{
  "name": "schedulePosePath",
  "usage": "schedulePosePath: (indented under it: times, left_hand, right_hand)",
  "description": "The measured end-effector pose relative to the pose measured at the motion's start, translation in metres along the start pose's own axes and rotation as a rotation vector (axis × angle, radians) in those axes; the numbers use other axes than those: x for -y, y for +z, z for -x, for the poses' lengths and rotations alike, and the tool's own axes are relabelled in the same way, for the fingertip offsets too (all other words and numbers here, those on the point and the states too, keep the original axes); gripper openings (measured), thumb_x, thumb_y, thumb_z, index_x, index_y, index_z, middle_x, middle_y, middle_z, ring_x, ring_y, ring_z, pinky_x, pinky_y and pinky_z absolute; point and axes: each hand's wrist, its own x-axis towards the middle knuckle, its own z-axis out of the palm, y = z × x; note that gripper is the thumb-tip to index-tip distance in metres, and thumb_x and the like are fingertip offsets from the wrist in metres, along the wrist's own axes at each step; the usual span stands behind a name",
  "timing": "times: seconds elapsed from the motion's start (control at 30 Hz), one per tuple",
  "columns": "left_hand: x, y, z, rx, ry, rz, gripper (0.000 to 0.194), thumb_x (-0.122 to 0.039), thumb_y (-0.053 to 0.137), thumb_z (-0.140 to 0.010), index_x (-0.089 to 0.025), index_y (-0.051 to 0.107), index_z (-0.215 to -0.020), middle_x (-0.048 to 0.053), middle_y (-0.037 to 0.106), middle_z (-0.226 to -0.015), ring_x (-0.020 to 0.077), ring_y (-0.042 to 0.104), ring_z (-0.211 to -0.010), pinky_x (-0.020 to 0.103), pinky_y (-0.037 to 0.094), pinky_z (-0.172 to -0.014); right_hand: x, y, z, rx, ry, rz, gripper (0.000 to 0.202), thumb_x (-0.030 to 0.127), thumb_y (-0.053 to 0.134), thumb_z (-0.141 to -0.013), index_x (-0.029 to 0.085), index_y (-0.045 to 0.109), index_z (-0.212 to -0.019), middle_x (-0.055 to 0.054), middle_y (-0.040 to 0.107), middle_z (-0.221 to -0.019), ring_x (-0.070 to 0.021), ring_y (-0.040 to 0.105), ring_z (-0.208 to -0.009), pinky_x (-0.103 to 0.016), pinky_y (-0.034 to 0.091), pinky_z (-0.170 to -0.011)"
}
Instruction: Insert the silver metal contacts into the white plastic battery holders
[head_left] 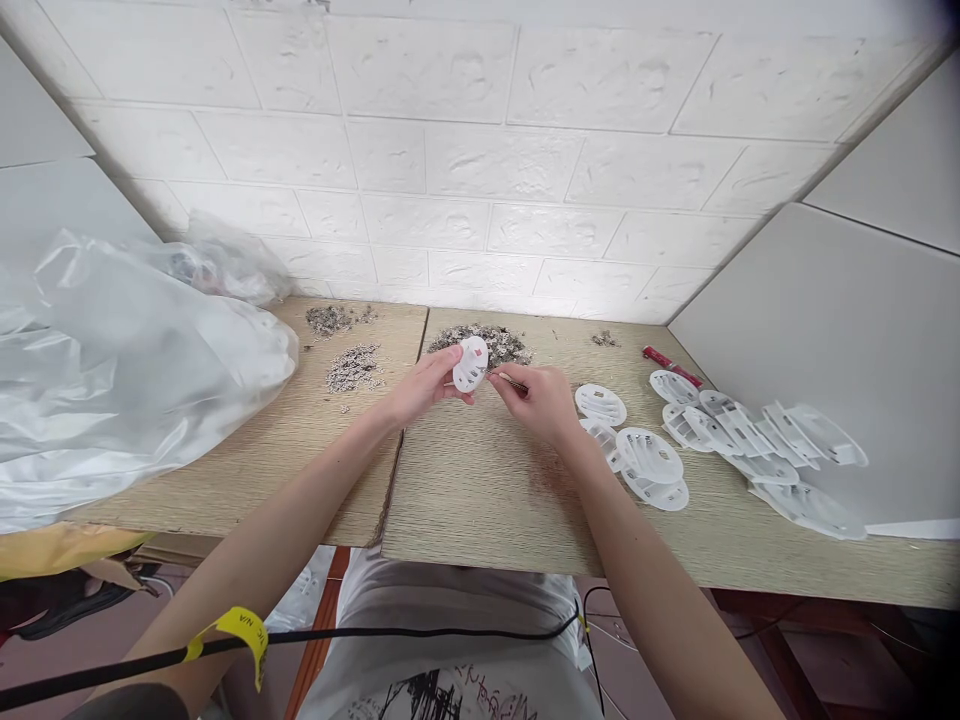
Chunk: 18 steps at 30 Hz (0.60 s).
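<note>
My left hand (426,388) grips a white oval-looking plastic disc (470,364) by its edge, tilted up above the table, with slots and a small reddish mark on its face. My right hand (541,400) is closed in a pinch close to the disc's right edge. Between its fingers is a thin dark piece (514,384), mostly hidden, whose kind I cannot make out. Just behind both hands lies a heap of small metal parts (506,346). To the right of my right hand, several similar white discs (651,457) overlap on the table.
More white discs (750,435) lean in a row by the grey side panel (832,330). A red tube (671,366) lies behind them. Smaller piles of metal parts (355,368) sit at left, beside a large plastic bag (142,370). A black cable (420,632) crosses my lap.
</note>
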Motion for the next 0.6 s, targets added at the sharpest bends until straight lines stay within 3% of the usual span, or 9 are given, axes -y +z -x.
schedulePosePath:
  times: [0.23, 0.6]
  left_hand:
    - [-0.0004, 0.0010, 0.0001, -0.033, 0.001, -0.002, 0.051, -0.059, 0.059, -0.080, -0.012, 0.068, -0.096, 0.011, 0.067, -0.087, 0.0183, 0.059, -0.076, 0.035, 0.053, -0.070]
    - [0.0024, -0.0002, 0.0025, -0.046, 0.031, -0.097, 0.052, -0.059, 0.056, -0.083, -0.009, 0.069, -0.087, 0.011, 0.066, -0.084, 0.0155, 0.058, -0.066, 0.035, 0.053, -0.068]
  right_hand:
    - [-0.0019, 0.0015, 0.0004, 0.033, -0.038, -0.003, 0.034, 0.035, 0.043, -0.095, 0.020, 0.071, -0.084, -0.003, 0.066, -0.067, -0.0145, 0.050, -0.057, -0.027, 0.026, -0.057]
    - [-0.0043, 0.0061, 0.0010, 0.039, -0.094, -0.012, 0.036, 0.036, 0.042, -0.096, 0.020, 0.073, -0.090, -0.004, 0.069, -0.070, -0.0144, 0.052, -0.057, -0.026, 0.027, -0.057]
